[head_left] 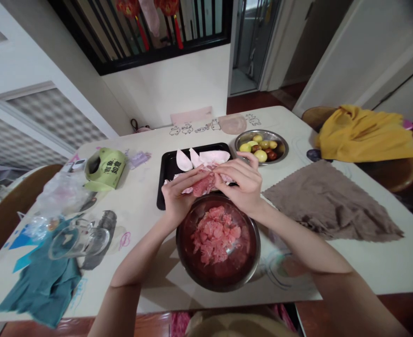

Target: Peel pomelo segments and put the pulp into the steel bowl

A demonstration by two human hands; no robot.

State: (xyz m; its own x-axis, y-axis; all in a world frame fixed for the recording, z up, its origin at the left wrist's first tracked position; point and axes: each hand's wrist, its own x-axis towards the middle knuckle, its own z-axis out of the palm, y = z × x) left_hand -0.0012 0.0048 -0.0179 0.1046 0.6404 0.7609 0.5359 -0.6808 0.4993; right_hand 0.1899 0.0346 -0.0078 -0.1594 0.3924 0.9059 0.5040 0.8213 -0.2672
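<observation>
Both my hands are above the far rim of a steel bowl. My left hand grips a piece of pink pomelo flesh from the left. On its other side, the thumb and fingers of my right hand pinch the same piece. Loose pink pomelo pulp lies heaped in the bowl below. Just beyond my hands is a black tray bearing pale pomelo peel and scraps of membrane, partly hidden by my fingers.
A metal bowl of fruit stands behind my right hand. A brown cloth lies to the right; a yellow cloth drapes over a chair. Leftward are a glass pitcher, a teal cloth, a plastic bag and a green wrapper.
</observation>
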